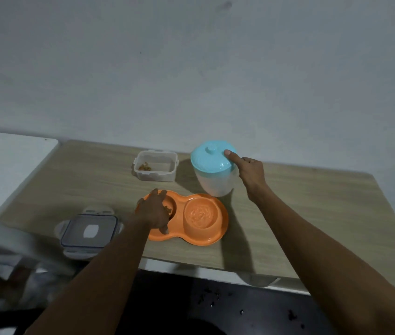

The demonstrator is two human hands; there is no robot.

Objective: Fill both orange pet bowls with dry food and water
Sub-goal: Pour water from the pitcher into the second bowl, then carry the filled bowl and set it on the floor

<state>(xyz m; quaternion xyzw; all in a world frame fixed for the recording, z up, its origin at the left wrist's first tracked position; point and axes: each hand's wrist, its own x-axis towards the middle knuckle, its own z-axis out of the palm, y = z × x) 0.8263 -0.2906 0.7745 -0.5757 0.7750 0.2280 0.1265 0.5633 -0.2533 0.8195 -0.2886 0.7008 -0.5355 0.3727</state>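
Note:
An orange double pet bowl lies on the wooden table. Its right bowl holds water. Its left bowl has some dry food, mostly hidden under my left hand, which rests over it with fingers spread and touching the tray rim. A white jug with a turquoise lid stands behind the bowls. My right hand grips the jug's right side, thumb on the lid. A clear plastic food box stands open at the back, with a few brown bits inside.
The box's clip lid lies flat at the front left of the table. A white surface adjoins on the left. A grey wall rises behind. Below the table's front edge the floor is dark, with scattered crumbs.

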